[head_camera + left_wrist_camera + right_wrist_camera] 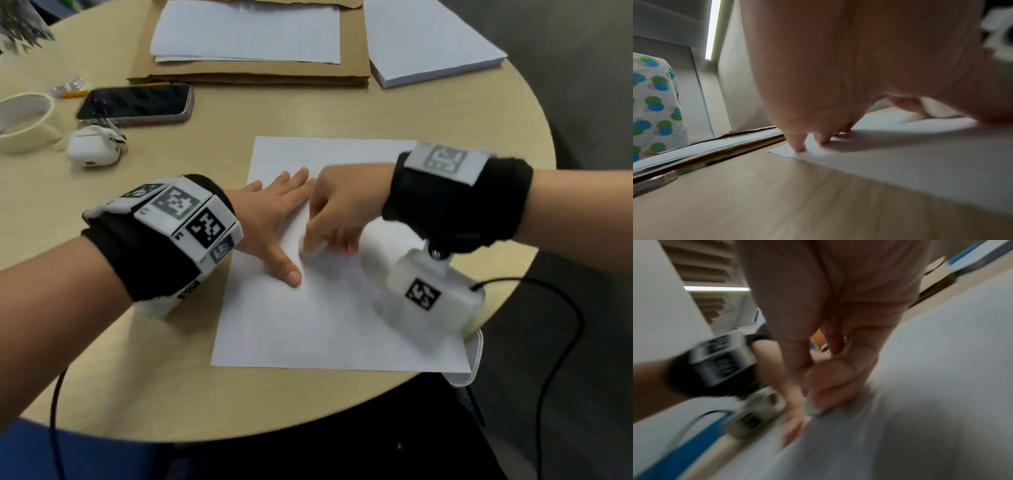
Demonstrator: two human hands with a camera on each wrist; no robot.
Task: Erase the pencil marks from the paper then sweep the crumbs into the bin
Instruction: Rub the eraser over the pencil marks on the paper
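The paper (318, 318) lies flat on the round wooden table (239, 394), near the table's front edge, with its long sides running away from us. Any pencil marks on it are too faint for us to make out.

We hold a small white eraser (313, 247) against the sheet, left of its centre. The right hand (342, 209) pinches it: thumb and fingers are curled down around the block, and its lower end touches the paper. In the right wrist view the same pinch shows, blurred, with the eraser (811, 408) protruding below the fingertips.

The left hand (274, 219) lies flat on the left part of the sheet, just beside the right hand. Its fingers are straight and spread, the thumb extended toward us. In the left wrist view the fingertips (799, 148) press on the paper (900, 162) close to its far left corner.

Both wrists carry black bands with white marker blocks.

Farther out on the table, to the left, lie a dark phone (135, 104), face up, and a white earbud case (93, 147) just in front of it. A white cup (24, 120) stands at the left edge. At the far side, white sheets (246, 31) rest on brown paper (246, 73), and a stack of white paper (431, 44) sits to their right.
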